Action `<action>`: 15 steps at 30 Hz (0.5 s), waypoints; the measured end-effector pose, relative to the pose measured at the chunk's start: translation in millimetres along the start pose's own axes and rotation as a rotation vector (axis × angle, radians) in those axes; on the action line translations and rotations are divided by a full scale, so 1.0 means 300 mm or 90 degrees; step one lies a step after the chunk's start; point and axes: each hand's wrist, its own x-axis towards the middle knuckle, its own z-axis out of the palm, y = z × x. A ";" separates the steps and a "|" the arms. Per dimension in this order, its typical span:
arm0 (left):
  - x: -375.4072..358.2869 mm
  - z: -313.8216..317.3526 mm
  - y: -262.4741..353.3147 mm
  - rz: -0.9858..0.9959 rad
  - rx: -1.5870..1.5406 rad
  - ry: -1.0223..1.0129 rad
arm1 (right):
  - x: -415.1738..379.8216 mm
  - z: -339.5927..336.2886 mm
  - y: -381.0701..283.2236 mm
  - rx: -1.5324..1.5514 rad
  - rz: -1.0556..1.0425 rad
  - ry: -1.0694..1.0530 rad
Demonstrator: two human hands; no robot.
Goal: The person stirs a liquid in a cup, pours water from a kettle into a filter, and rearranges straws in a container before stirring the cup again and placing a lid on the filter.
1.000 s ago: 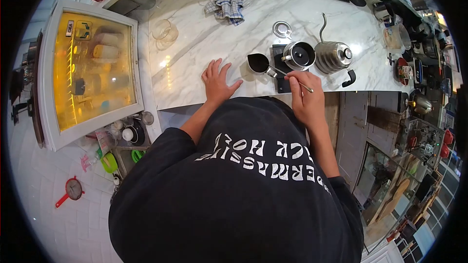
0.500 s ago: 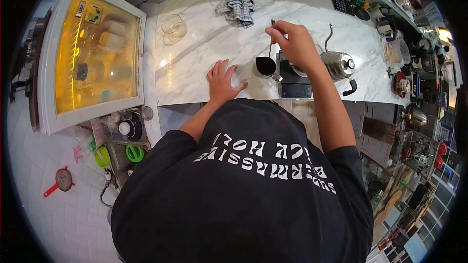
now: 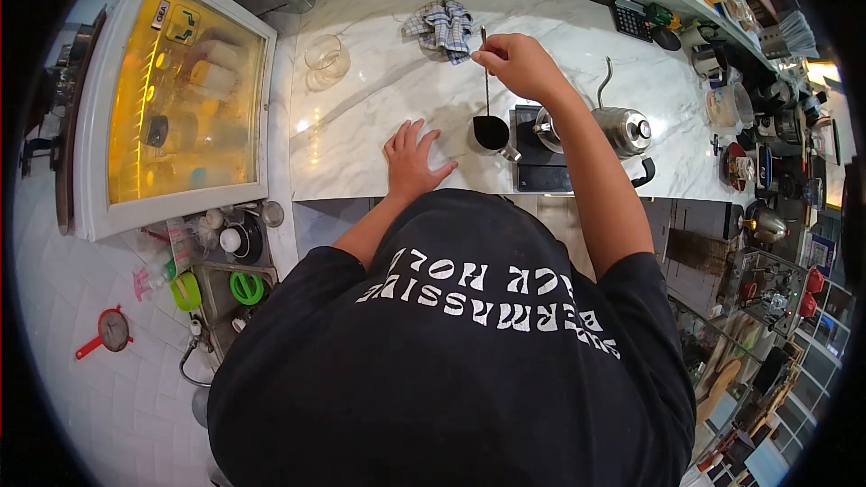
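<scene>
My right hand [image 3: 519, 65] pinches the top of a long thin bar spoon [image 3: 488, 95], whose lower end dips into a small pitcher [image 3: 492, 133] of dark liquid. The pitcher stands on the marble counter [image 3: 361, 153], its handle toward the lower right. My left hand [image 3: 416, 159] rests on the counter to the left of the pitcher, fingers spread and holding nothing. Right of the pitcher lies a black scale [image 3: 539, 177], partly hidden by my right forearm. A steel gooseneck kettle [image 3: 625, 131] stands beyond that forearm.
A checked cloth [image 3: 442, 29] lies at the back of the counter, with a clear glass [image 3: 327, 59] to its left. A glass-fronted fridge [image 3: 185, 99] stands at left, above a sink [image 3: 221, 302]. A calculator [image 3: 631, 22] and a plastic tub [image 3: 729, 108] are at right.
My right hand and the spoon's top have shifted slightly left, and the spoon now slants the other way. The pitcher and my left hand stay in place; the whole view has shifted a little.
</scene>
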 end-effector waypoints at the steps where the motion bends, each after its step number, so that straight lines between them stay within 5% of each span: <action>1: -0.001 0.000 0.002 0.000 -0.001 0.001 | -0.002 -0.003 0.002 0.000 -0.004 0.002; 15: -0.007 0.003 0.007 -0.002 0.004 -0.011 | -0.306 -0.242 0.101 0.176 0.055 0.181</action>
